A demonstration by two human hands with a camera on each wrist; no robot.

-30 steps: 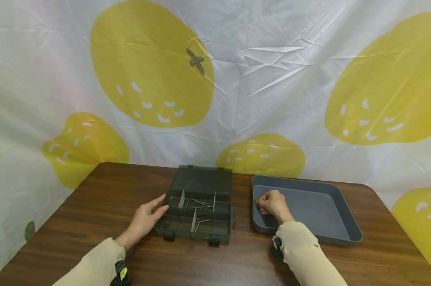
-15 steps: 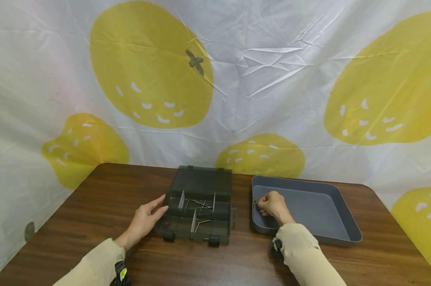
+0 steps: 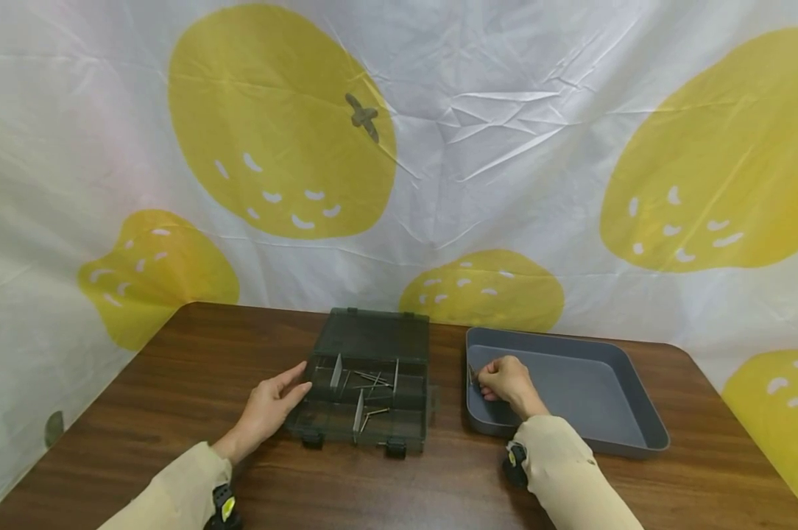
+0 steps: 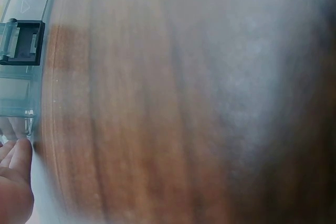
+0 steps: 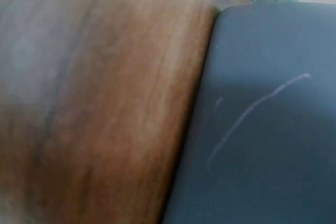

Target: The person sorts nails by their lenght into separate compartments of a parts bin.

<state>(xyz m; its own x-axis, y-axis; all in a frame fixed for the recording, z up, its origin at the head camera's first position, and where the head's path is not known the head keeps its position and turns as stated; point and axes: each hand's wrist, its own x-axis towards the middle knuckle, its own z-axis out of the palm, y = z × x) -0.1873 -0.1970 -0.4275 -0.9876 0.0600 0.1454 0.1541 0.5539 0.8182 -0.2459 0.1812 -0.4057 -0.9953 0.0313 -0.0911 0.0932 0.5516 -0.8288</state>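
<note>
On the brown wood-grain table (image 3: pixel 174 383), the dark translucent plastic compartment box (image 3: pixel 366 401) sits open near the middle of the front half, its lid folded toward the rear edge; thin metal pins (image 3: pixel 372 379) lie loose among its upright dividers. The left hand (image 3: pixel 269 408) rests with fingers extended against the box's left wall, gripping nothing, which steadies the box adequately. The right hand (image 3: pixel 508 383) is in the near-left corner of the grey rectangular plastic tray (image 3: pixel 591 386), which lies just right of the box; its fingers are curled and pinch a slim metal pin (image 3: pixel 470 374) at the tray's left wall. In my judgement, a clean lift needs the pinch kept near the pin's middle, held level, clearing the tray rim before crossing over. The wrist views add only blurred table, tray and box edges.
</note>
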